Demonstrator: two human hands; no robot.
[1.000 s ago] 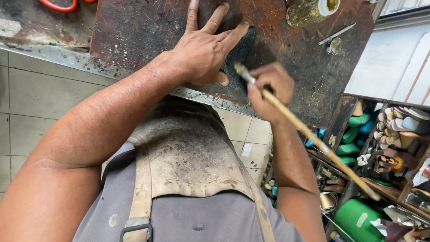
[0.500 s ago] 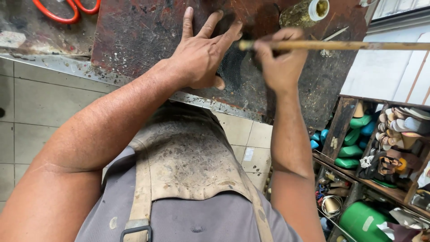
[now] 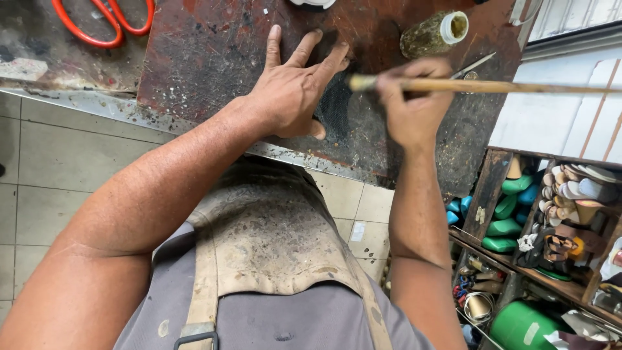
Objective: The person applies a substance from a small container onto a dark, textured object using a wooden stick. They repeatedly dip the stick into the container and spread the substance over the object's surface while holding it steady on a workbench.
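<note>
Head view of a stained, reddish-brown work surface seen from above. The left hand lies open and flat, fingers spread, pressing a dark mesh-like piece against the surface near its front edge; the spread presumably keeps the piece from shifting. The right hand is closed around a long wooden-handled brush, held nearly level, its working end meeting the dark piece just beside the left fingertips; the long handle runs off past the right edge of the surface. A small open jar stands near the back right corner, within reach of the brush hand. Orange-handled scissors lie at the back left, well apart. A worn apron covers the person's front.
</note>
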